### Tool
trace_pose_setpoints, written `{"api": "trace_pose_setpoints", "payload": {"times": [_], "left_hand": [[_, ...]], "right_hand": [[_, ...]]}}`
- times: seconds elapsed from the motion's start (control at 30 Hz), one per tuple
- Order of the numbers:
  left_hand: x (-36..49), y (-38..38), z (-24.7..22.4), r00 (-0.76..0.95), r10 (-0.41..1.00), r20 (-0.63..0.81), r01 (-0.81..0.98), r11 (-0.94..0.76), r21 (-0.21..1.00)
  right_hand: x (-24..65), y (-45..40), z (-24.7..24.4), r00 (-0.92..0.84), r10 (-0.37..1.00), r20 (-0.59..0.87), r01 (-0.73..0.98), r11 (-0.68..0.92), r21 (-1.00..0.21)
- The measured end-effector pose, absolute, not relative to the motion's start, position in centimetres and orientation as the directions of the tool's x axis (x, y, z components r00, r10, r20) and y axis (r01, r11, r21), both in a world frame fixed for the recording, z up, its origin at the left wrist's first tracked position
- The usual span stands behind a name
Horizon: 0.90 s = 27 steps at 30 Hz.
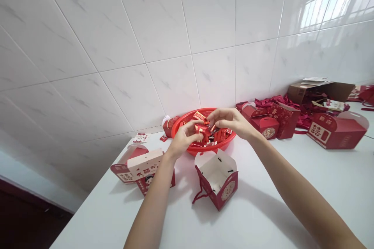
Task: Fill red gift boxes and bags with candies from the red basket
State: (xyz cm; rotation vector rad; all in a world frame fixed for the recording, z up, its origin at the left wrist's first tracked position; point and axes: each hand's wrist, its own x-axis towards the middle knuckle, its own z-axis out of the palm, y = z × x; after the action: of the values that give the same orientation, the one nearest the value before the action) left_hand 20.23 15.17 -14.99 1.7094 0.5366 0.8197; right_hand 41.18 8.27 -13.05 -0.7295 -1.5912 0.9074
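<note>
Both my hands are over a red plastic basket [224, 144] of red-wrapped sweets. My left hand [184, 137] has its fingers curled round a red packet [201, 129] at the basket's middle. My right hand [229, 120] reaches in from the right, thumb and fingers closed on a small red wrapped sweet [213, 128]. Just in front of the basket, an open red gift box [219, 186] with a white inside stands on the white table [187, 225]; a dark red cord hangs from its left side.
Open red boxes [125, 169] stand left of my left forearm, and a small red box [170, 126] is behind the basket. To the right are more red boxes [336, 134], dark red cloth and a cardboard carton [296, 92]. A tiled wall [169, 81] rises behind.
</note>
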Motion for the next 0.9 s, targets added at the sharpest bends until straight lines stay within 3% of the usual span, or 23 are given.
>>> {"api": "trace_pose_setpoints", "payload": {"times": [0.1, 0.17, 0.3, 0.37, 0.43, 0.5, 0.57, 0.63, 0.8, 0.9], "left_hand": [[19.0, 13.7, -14.0, 0.820, 0.563, 0.099, 0.066, -0.266, 0.962], [18.7, 13.5, -13.9, 0.850, 0.519, 0.092, 0.089, -0.313, 0.946], [19.2, 14.5, -14.9, 0.758, 0.624, 0.191, 0.127, -0.428, 0.895], [19.6, 15.4, -15.9, 0.702, 0.679, 0.214, 0.181, -0.461, 0.869], [20.0, 16.3, -17.0, 0.656, 0.716, 0.238, 0.234, -0.493, 0.838], [20.3, 16.9, -17.9, 0.621, 0.742, 0.252, 0.293, -0.518, 0.804], [20.5, 17.3, -18.5, 0.598, 0.758, 0.258, 0.355, -0.540, 0.763], [20.6, 17.6, -18.9, 0.592, 0.761, 0.267, 0.396, -0.563, 0.725], [20.7, 18.3, -19.2, 0.567, 0.774, 0.281, 0.352, -0.536, 0.767], [20.8, 19.0, -19.6, 0.413, 0.843, 0.345, 0.271, -0.475, 0.837]], "right_hand": [[40.3, 6.8, -12.6, -0.364, 0.797, 0.482, 0.072, 0.540, -0.838], [40.0, 6.8, -12.8, -0.396, 0.785, 0.476, 0.128, 0.561, -0.818], [40.1, 9.4, -14.5, -0.312, 0.816, 0.487, 0.229, 0.562, -0.795], [40.2, 11.6, -15.6, -0.256, 0.845, 0.469, 0.425, 0.535, -0.730], [39.9, 13.7, -16.7, -0.284, 0.893, 0.348, 0.667, 0.445, -0.597], [39.3, 15.5, -17.6, -0.348, 0.931, 0.106, 0.815, 0.356, -0.458], [38.4, 16.6, -18.2, -0.356, 0.926, -0.124, 0.886, 0.293, -0.360], [37.8, 17.2, -18.7, -0.325, 0.919, -0.223, 0.917, 0.249, -0.311], [38.4, 17.3, -19.1, -0.273, 0.954, -0.121, 0.924, 0.225, -0.308], [39.1, 17.0, -19.2, -0.288, 0.948, 0.134, 0.841, 0.317, -0.437]]}}
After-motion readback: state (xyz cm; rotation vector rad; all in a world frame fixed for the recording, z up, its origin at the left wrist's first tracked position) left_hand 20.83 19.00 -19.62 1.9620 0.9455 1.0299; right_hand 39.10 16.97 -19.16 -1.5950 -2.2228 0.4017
